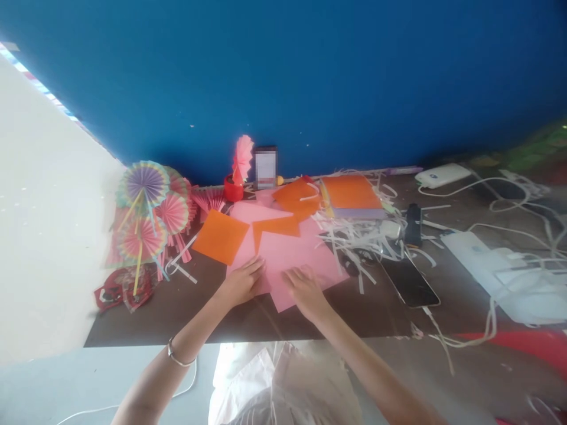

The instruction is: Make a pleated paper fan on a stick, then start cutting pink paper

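Note:
Pink paper sheets (287,254) lie overlapped on the dark table, with one corner pointing toward me. At their left edge my left hand (243,284) rests flat, its fingers stretched over the paper. My right hand (305,290) lies on the pink paper nearer the middle, fingers somewhat bent and blurred, with nothing visible in them. An orange paper square (221,236) sits just beyond my left hand. Between the pink sheets another orange piece (277,227) partly shows. More orange paper (299,198) lies behind them.
Folded paper fans (144,186) stand at the left. A red pot (233,189) is by the blue wall. White paper strips (354,236) heap around an orange stack (352,193). Right of these lie a phone (411,280), a white power strip (473,260) and tangled cables.

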The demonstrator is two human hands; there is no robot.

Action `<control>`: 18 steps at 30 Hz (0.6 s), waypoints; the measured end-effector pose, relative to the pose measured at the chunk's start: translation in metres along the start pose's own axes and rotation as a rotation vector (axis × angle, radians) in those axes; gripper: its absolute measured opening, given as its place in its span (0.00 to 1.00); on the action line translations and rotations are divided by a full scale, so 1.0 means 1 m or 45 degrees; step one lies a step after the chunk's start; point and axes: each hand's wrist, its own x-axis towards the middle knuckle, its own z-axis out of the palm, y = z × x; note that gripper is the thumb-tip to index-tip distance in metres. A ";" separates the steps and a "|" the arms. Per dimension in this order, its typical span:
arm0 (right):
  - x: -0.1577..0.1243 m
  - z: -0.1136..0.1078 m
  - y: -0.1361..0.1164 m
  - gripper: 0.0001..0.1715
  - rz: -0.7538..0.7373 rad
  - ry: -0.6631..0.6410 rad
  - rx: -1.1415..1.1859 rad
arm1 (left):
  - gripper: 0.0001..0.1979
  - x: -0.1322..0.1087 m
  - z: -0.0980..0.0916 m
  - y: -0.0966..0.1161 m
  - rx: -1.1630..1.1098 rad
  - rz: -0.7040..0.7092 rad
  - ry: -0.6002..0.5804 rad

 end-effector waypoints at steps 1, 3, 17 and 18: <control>0.003 0.000 0.001 0.16 -0.050 0.000 -0.020 | 0.20 0.002 -0.001 0.001 0.006 -0.009 0.009; 0.008 -0.002 0.005 0.16 -0.123 0.028 -0.069 | 0.17 0.008 -0.002 0.006 0.036 -0.040 0.052; 0.012 -0.016 0.016 0.15 -0.231 0.177 -0.020 | 0.12 0.030 -0.016 0.021 0.155 0.243 0.101; 0.013 -0.018 0.016 0.15 -0.248 0.179 -0.015 | 0.12 0.029 -0.017 0.021 0.140 0.242 0.090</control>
